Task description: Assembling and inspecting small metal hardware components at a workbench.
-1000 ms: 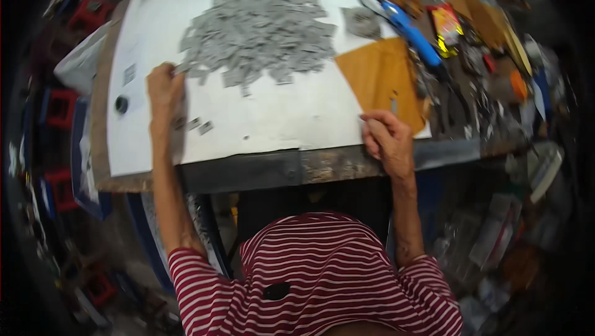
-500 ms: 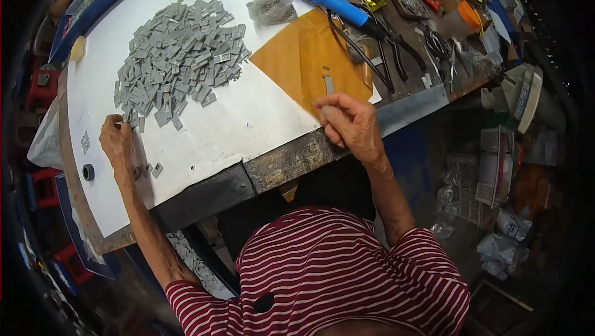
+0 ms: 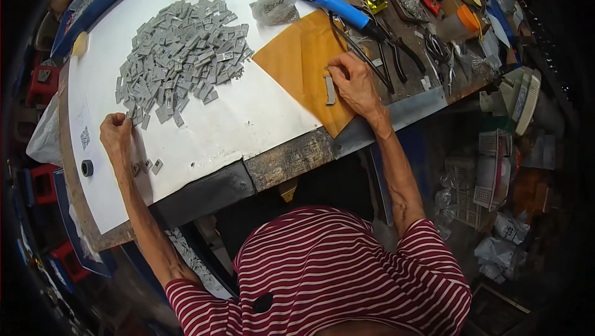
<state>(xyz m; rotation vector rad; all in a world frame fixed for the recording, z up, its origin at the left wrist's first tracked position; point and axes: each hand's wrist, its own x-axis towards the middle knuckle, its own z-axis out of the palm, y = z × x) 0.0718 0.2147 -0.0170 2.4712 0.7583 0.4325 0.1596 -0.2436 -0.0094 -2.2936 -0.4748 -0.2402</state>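
Right hand (image 3: 358,85) now, grip pinched nearly together above the yellow-brown sheet (image 3: 288,57); can't tell what it holds. The thin grey rectangular strip (image 3: 330,91) lies on that sheet, just nearer the body than those fingertips. Left hand (image 3: 116,137): fingers curled beside the heap of small flat grey pieces (image 3: 180,60), contents hidden.

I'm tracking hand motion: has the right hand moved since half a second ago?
Yes: the right hand has moved away from the table's front edge, farther over the brown sheet.
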